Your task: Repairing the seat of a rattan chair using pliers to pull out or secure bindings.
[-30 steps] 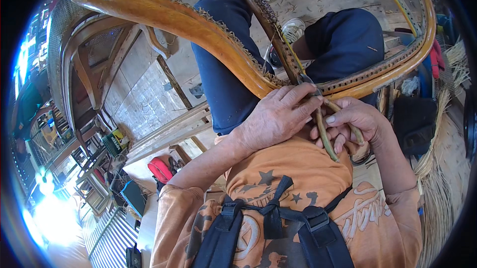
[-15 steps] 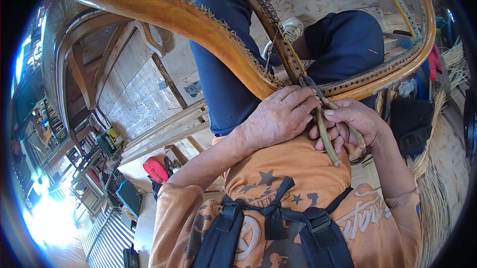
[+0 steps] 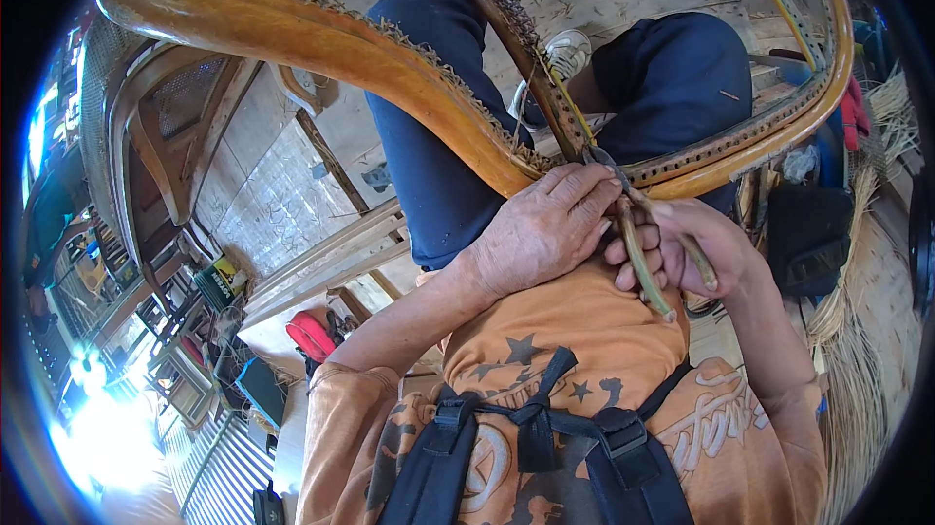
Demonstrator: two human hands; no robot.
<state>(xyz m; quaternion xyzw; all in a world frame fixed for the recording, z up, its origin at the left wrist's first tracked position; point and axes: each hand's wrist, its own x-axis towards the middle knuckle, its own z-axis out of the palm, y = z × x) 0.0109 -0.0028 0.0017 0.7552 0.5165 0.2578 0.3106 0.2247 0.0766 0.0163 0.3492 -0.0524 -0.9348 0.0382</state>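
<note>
A varnished wooden chair frame point(image 3: 390, 67), lined with small holes and frayed cane ends, lies across my lap. At its near corner, where the dark rail point(image 3: 545, 96) meets the curved side, I hold a pair of pliers point(image 3: 638, 252) with worn greenish-brown handles. My right hand point(image 3: 706, 238) is wrapped about the handles, which stand apart. My left hand point(image 3: 545, 233) rests at the corner, closed, its fingertips pinched against the pliers' jaws and the wood. What sits between those fingertips is hidden. A thin yellow strip point(image 3: 577, 114) runs along the rail.
Loose cane strands point(image 3: 857, 379) hang at the right, near a black bag point(image 3: 808, 233). Other wooden chair frames point(image 3: 146, 135) stand at the left. Wooden planks point(image 3: 321, 257) and a red-and-black object point(image 3: 312, 335) lie beside my left arm.
The chair frame's far left part has shifted slightly left. My right thumb has moved from on top of the pliers' handle to behind it, and the handles have swung slightly.
</note>
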